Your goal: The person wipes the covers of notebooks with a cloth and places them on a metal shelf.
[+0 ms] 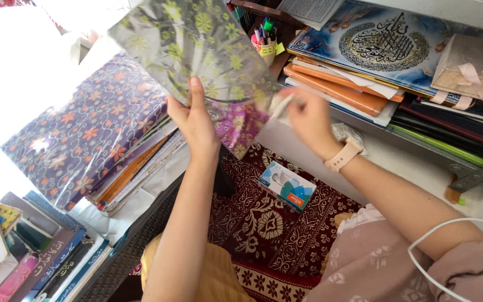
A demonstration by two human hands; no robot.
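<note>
Wrapping sheet: a shiny silver sheet of gift wrap with yellow-green flowers [197,45], held up in the air over the floor, between the stacked papers and the shelf.
Left hand: the left hand [194,120] grips the sheet's lower edge, thumb in front and fingers pressed together behind it.
Right hand: the right hand [308,117], blurred, pinches the sheet's right corner; a pink watch strap [342,156] sits on the wrist.
Progress: the sheet appears lifted free and spread flat; nothing is folded or wrapped yet, as far as can be seen.
Left side: a purple flowered wrap sheet [85,134] lies on a pile of papers, with books [40,263] below.
Right side: a shelf edge [420,142] under stacked folders and a blue calligraphy print [375,45]; a pen cup [264,42] stands behind the sheet.
Below: a tissue box [286,187] on a dark red patterned rug [264,223].
Obstacles: the crowded shelf stands just beside the right hand.
</note>
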